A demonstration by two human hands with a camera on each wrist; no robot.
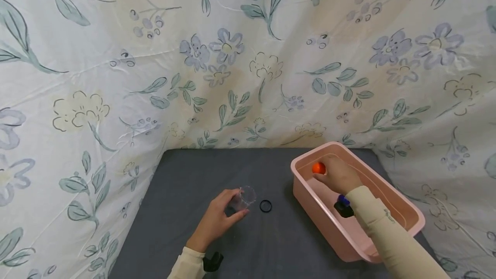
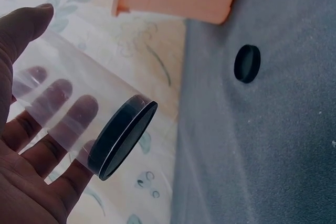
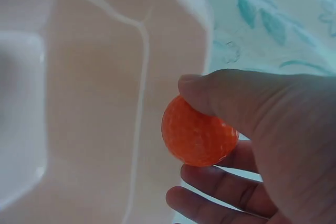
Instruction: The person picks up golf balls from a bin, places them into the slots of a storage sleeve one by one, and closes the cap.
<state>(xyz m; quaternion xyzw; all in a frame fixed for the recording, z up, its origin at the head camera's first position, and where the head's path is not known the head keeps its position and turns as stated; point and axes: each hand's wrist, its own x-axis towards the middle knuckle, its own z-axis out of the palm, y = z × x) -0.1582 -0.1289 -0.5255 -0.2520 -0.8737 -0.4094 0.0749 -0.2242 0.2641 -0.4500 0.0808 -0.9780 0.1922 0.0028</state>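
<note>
My left hand (image 1: pixel 217 218) grips a clear plastic tube (image 2: pixel 79 87) with a black cap (image 2: pixel 123 137) on its bottom end. In the head view the tube's open rim (image 1: pixel 248 195) tilts up and to the right. A loose black lid (image 1: pixel 265 206) lies on the table just right of the tube. Over the far end of the pink tub, my right hand (image 1: pixel 341 175) pinches an orange golf ball (image 3: pixel 197 135) between thumb and fingers. The dimpled ball shows clearly in the right wrist view.
The pink plastic tub (image 1: pixel 317 214) stands on the right side of the dark grey table (image 1: pixel 186 184). A floral cloth (image 1: pixel 232 76) hangs behind the table and along its sides.
</note>
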